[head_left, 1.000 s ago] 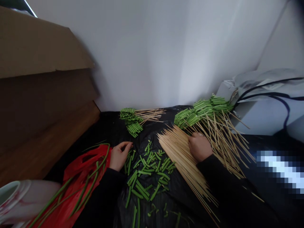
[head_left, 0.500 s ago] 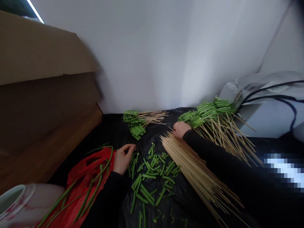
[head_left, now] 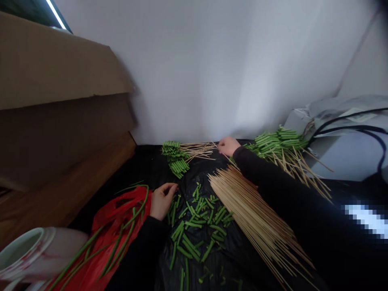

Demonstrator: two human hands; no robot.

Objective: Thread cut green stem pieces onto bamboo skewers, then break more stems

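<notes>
Black plastic sheeting (head_left: 142,169), its bamboo skewers (head_left: 251,214) diagonal, tips toward the wall (head_left: 194,81)

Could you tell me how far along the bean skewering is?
Skewered green beans lie in two piles at the back. In hand: the left hand beside loose cut beans; the right hand at the left pile's skewer tips. Still left: those pieces, bare skewers, whole beans on a red bag.

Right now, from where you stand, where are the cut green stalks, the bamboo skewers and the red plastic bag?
Cut green stalks (head_left: 194,224): head view, middle of the loose pile.
Bamboo skewers (head_left: 245,214): head view, middle of the near bundle.
Red plastic bag (head_left: 101,232): head view, its crumpled side.
</notes>
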